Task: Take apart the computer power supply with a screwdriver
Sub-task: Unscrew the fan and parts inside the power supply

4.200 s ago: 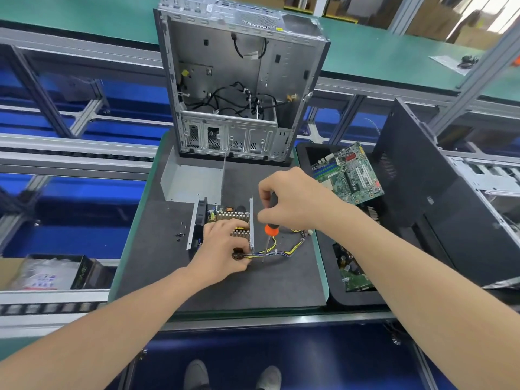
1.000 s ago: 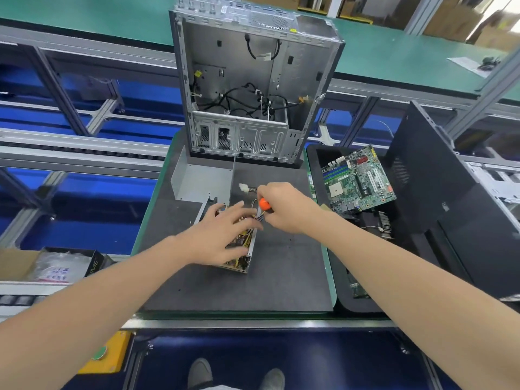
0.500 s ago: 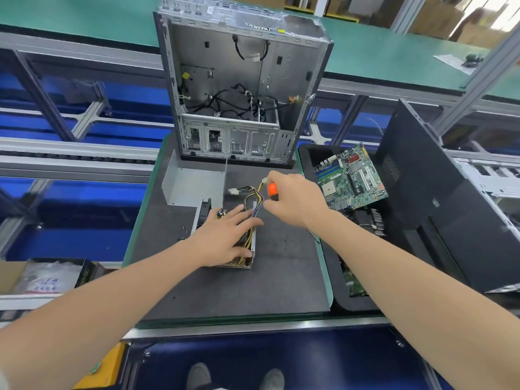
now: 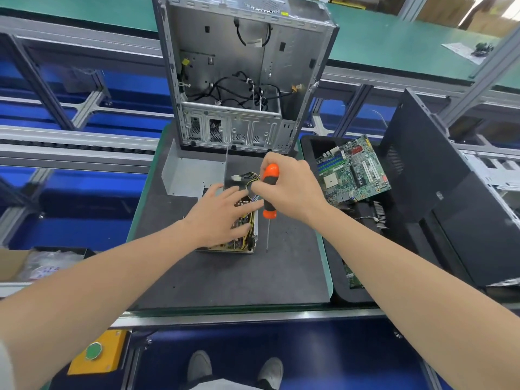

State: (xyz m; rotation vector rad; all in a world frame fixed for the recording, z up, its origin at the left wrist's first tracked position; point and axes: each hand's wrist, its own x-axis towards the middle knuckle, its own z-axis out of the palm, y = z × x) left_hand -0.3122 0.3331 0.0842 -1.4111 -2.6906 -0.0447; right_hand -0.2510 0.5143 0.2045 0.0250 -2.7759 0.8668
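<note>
PSU teardown: opened power supply (image 4: 228, 247) mid-worktop (image 4: 225, 280), screwdriver (image 4: 269, 192) just beside it.
L hand (image 4: 222, 216) flat on unit, fingers straight; R hand (image 4: 291, 190) clamped on handle. Risk: tip snags wiring (image 4: 252, 219), or unit slides.

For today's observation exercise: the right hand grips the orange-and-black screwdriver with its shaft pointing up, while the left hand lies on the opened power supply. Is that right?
No. The shaft points down, its tip close to the mat beside the power supply. The head view shows it; the right hand does grip the screwdriver, and the left hand lies on the power supply.
</note>
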